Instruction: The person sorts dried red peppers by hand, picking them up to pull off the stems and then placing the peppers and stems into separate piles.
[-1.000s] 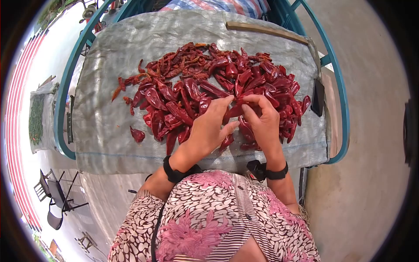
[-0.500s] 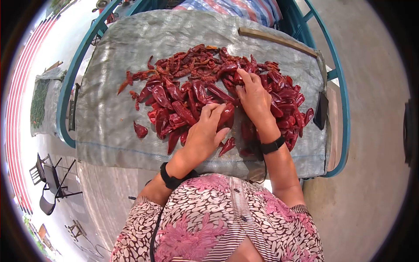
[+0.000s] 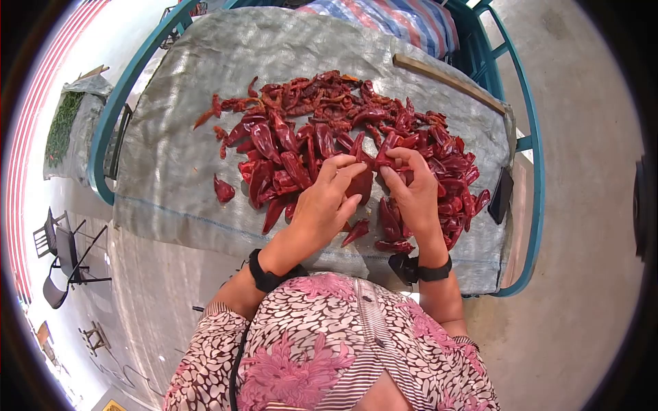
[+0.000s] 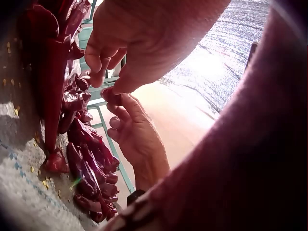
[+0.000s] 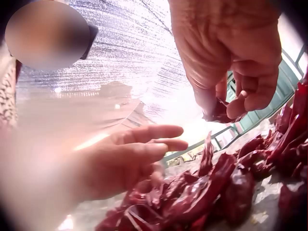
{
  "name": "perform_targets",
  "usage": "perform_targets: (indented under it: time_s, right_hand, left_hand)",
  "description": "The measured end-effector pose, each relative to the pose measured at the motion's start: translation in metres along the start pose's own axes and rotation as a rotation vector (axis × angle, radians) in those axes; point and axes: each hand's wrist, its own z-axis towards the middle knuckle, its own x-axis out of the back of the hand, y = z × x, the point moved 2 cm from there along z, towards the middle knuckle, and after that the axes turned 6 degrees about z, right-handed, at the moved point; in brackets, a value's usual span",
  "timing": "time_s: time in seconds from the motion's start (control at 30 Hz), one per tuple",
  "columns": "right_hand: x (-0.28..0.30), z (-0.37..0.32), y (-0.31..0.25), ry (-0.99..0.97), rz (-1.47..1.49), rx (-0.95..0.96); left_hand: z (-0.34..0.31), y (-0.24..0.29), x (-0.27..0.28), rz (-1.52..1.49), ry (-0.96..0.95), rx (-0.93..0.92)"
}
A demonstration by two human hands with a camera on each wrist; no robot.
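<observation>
Dried red chili peppers [image 3: 264, 140] lie in a wide heap on a grey woven sheet [image 3: 171, 89]. My right hand [image 3: 415, 195] pinches a dark red pepper [image 5: 216, 113] between thumb and fingers, above the near side of the heap. Just left of it is my left hand [image 3: 322, 205], its fingers extended and slightly bent, thumb apart. In the right wrist view, the left hand's fingers [image 5: 168, 131] point toward the pinched pepper with a gap between. Another large pepper [image 3: 360, 183] shows just beyond the left fingers. Small pale seeds [image 4: 17, 111] dot the sheet.
A teal metal rail [image 3: 531, 205] frames the sheet on both sides. Toward the back right lies a wooden strip [image 3: 449, 83], with a dark phone-like object [image 3: 502, 195] at the right edge. Smaller, shrivelled peppers [image 3: 315, 96] form the heap's far part. A striped bag [image 3: 391, 20] sits behind.
My right hand reached into the heap half a second ago and is now back beside the left, pinching a pepper. The left hand stays nearly in place. The head view has turned slightly.
</observation>
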Motion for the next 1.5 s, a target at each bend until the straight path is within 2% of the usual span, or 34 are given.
perform_targets:
  time_s: [0.1, 0.23, 0.3, 0.33, 0.43, 0.47, 0.57, 0.67, 0.73, 0.87, 1.03, 1.1, 1.13, 1.17, 1.2, 1.27, 1.3, 1.37, 1.5]
  right_hand:
    - [-0.007, -0.015, 0.003, -0.059, 0.155, -0.141]
    - [-0.011, -0.034, -0.005, -0.188, 0.296, -0.222]
    - [-0.012, -0.039, -0.010, -0.204, 0.312, -0.197]
    - [-0.010, -0.040, -0.012, -0.212, 0.287, -0.197]
    - [-0.002, -0.041, -0.005, -0.243, 0.213, -0.103]
    - [-0.001, -0.043, -0.003, -0.254, 0.189, -0.059]
    - [-0.001, -0.046, -0.012, -0.185, 0.267, -0.167]
    - [-0.014, -0.051, -0.011, -0.102, 0.041, 0.149]
    - [-0.019, -0.054, -0.007, -0.100, 0.062, 0.148]
    - [-0.024, -0.053, -0.006, -0.086, 0.012, 0.193]
    - [-0.027, -0.038, -0.010, -0.285, 0.033, 0.136]
    - [-0.027, -0.028, -0.011, -0.390, 0.047, 0.107]
    - [-0.025, -0.021, -0.010, -0.341, 0.154, 0.007]
    - [-0.024, -0.010, -0.013, -0.256, 0.198, -0.039]
    - [-0.022, 0.005, -0.011, -0.158, 0.165, -0.005]
    - [-0.017, 0.035, -0.008, -0.072, -0.186, 0.124]
    - [-0.014, 0.046, 0.000, -0.044, -0.381, 0.277]
    - [-0.025, 0.068, 0.004, -0.027, -0.552, 0.279]
    - [-0.045, 0.097, 0.047, -0.007, -0.788, 0.476]
  left_hand:
    - [0.001, -0.005, -0.007, -0.054, -0.001, 0.026]
    - [0.000, 0.000, -0.009, 0.008, -0.067, -0.061]
    - [0.001, -0.008, -0.016, 0.009, -0.063, -0.176]
    - [-0.002, -0.008, -0.017, -0.012, -0.128, -0.106]
    - [0.004, 0.009, -0.003, 0.266, -0.253, -0.151]
    - [0.004, 0.010, -0.004, 0.261, -0.192, -0.206]
    - [0.002, 0.001, -0.023, 0.118, -0.206, -0.200]
    - [-0.002, 0.000, -0.030, -0.139, -0.241, -0.126]
    - [-0.003, 0.007, -0.024, -0.213, -0.325, -0.019]
    - [-0.006, -0.007, -0.027, -0.150, -0.396, -0.020]
    - [-0.015, -0.017, -0.018, 0.070, -0.379, 0.015]
    - [-0.020, -0.022, -0.010, 0.023, -0.313, -0.044]
    - [-0.023, -0.018, 0.001, 0.088, -0.285, -0.110]
    - [-0.025, -0.015, 0.005, 0.079, -0.291, -0.095]
    - [-0.029, -0.014, 0.008, 0.078, -0.195, -0.195]
    - [-0.037, -0.024, 0.005, 0.208, -0.098, -0.291]
    - [-0.040, -0.027, 0.004, 0.276, -0.083, -0.320]
    - [-0.044, -0.053, -0.006, 0.354, -0.103, -0.335]
    - [-0.044, -0.066, -0.012, 0.371, -0.059, -0.433]
